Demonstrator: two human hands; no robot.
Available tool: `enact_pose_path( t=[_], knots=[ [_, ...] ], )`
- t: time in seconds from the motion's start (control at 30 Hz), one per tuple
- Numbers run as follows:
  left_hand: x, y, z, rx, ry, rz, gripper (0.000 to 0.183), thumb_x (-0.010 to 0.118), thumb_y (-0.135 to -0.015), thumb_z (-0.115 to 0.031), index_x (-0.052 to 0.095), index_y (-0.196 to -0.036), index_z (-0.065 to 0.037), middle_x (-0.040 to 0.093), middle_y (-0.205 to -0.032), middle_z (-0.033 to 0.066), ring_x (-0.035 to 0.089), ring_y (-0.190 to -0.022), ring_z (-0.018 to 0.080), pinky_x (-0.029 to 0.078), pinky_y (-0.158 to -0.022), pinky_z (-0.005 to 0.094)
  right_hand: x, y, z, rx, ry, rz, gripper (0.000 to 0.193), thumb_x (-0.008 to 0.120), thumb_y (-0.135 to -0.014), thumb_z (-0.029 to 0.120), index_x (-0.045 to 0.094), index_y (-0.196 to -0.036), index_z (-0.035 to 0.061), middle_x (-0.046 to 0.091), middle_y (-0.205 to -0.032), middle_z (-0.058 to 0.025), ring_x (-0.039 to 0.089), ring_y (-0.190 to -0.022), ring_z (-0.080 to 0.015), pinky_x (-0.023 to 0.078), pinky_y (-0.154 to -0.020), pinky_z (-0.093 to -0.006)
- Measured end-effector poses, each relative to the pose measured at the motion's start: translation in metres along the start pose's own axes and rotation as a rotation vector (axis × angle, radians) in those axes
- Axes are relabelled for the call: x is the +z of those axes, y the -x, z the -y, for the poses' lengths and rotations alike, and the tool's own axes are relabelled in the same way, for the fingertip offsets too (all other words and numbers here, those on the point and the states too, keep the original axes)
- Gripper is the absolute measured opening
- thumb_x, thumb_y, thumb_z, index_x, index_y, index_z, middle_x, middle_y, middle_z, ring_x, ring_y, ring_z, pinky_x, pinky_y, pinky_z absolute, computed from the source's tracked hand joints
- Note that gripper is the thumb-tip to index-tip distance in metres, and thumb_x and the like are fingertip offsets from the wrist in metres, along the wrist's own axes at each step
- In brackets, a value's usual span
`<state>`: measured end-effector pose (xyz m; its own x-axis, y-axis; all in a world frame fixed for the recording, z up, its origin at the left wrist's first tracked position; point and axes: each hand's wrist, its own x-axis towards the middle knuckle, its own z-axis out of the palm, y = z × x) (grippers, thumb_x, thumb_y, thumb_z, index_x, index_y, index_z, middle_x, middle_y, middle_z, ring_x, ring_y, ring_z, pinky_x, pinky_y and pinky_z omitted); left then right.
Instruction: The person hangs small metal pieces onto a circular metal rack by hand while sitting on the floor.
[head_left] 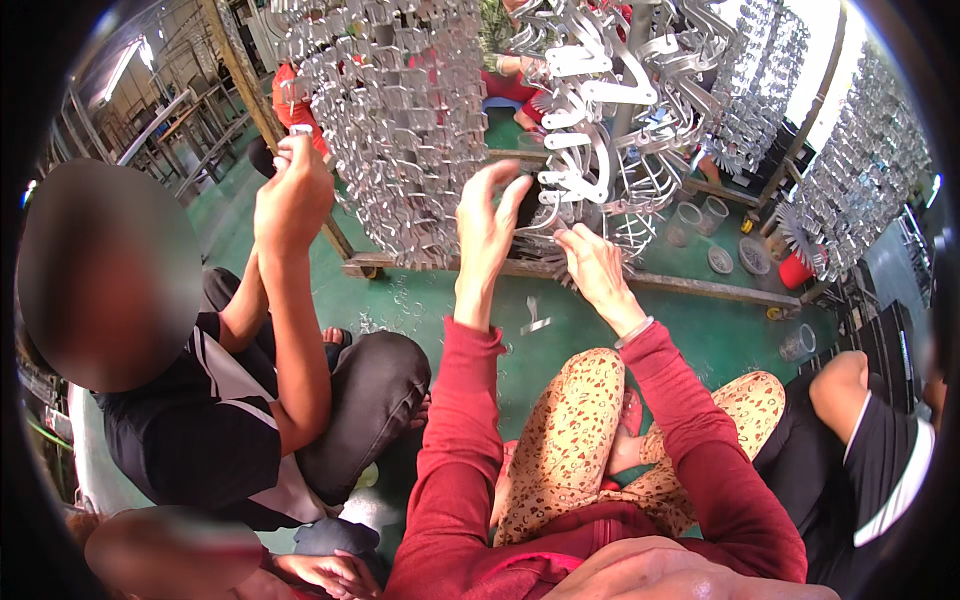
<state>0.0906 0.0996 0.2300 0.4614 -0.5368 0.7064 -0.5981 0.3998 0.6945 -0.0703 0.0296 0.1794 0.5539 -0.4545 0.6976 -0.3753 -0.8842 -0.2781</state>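
In front of me hangs a column of curved silver metal brackets [582, 170], stacked in tiers on a rack. My left hand [484, 222] is raised at the left side of its lower part, fingers bent and apart from the thumb, with nothing visible between them. A dark patch shows just beyond its fingertips. Lower and to the right, my right hand [600, 270] has its fingers pinched together against the bottom tier of the column. Whatever lies between those fingertips is too small to make out.
A wider column of small metal clips [400, 130] hangs at left, beside a co-worker's raised hand [293, 195]. The rack's bottom rail [680, 287] crosses ahead. Loose metal pieces [536, 325] lie on the green floor. Clear plastic tubs [798, 343] and a red container [795, 270] stand at right.
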Motion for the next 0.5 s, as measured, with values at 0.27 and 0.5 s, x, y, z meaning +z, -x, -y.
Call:
enact_pose_path(
  t=[0.27,0.5],
  knots=[
    [-0.004,-0.064,-0.015,0.145,0.081,0.156,0.03,0.064,-0.079,-0.024,0.063,-0.095,0.001,0.066,-0.082,0.0129,0.063,-0.076,0.0205,0.049,-0.069,0.0318,0.03,-0.008,-0.004,-0.079,0.046,-0.043,0.017,0.053,-0.08,0.003,0.066,-0.09,0.0081,0.06,-0.083,-0.0123,0.061,-0.073,-0.0321,0.051,-0.061,-0.04],
    [-0.052,0.047,0.008,-0.239,-0.315,0.41,0.027,0.07,-0.076,-0.023,0.066,-0.094,-0.003,0.068,-0.084,0.0102,0.067,-0.077,0.0181,0.051,-0.071,0.0317,0.019,-0.003,-0.012,-0.065,0.031,-0.034,0.012,0.053,-0.082,0.007,0.059,-0.091,0.0012,0.058,-0.081,-0.0155,0.058,-0.075,-0.0339,0.047,-0.065,-0.0397]
  ],
)
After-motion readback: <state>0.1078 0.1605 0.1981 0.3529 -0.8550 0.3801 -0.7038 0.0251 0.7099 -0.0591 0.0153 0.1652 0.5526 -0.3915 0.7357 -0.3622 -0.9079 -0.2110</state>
